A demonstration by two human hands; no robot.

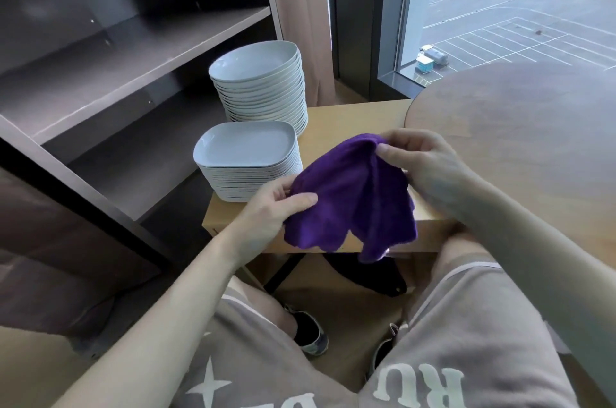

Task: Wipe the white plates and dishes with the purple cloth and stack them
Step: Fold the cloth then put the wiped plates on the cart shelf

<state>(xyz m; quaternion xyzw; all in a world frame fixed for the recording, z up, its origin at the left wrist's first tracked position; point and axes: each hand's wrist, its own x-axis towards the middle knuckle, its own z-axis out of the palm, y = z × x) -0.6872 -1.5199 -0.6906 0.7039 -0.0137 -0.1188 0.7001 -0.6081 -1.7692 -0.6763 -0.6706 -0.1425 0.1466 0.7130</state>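
Observation:
A purple cloth hangs in the air above the front of a small light wooden table. My left hand pinches its left edge. My right hand pinches its top right corner. On the left part of the table stand two stacks of white dishes. The near stack of rounded square plates sits just left of the cloth. Behind it rises a taller stack of round deep plates. No dish is in either hand.
A round brown table overlaps the small table on the right. Dark open shelves stand to the left. A curtain and a window are behind. My knees and shoes are below the table's front edge.

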